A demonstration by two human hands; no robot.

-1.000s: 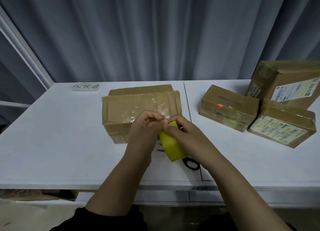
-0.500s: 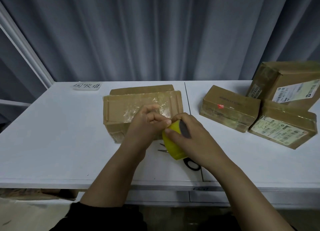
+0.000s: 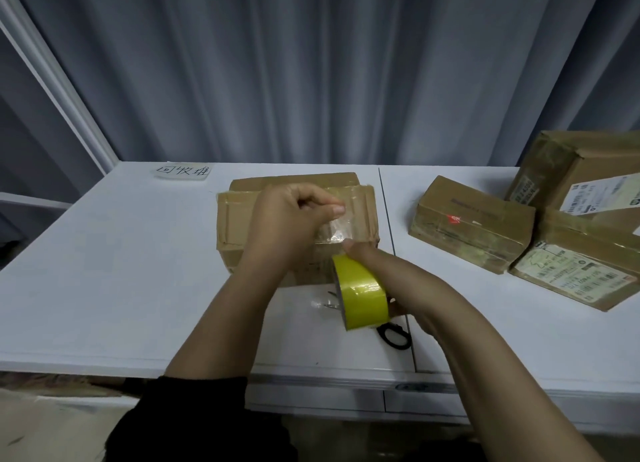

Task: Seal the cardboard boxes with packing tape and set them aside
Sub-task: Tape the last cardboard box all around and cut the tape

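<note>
Nearest, on the white tabletop: black scissors, mostly hidden behind the roll. Just above, right grip clamped on the yellow tape roll, thumb on its top edge, held clear of the tabletop. Further in, left grip pinching the pulled-out tape end, see-through, between thumb and forefinger, over the near top edge of the cardboard box. Sitting mid-tabletop, top glossy with tape. Off right, well apart: three taped boxes, bunched together. Far left: handwritten paper label. Behind everything: grey curtain.
</note>
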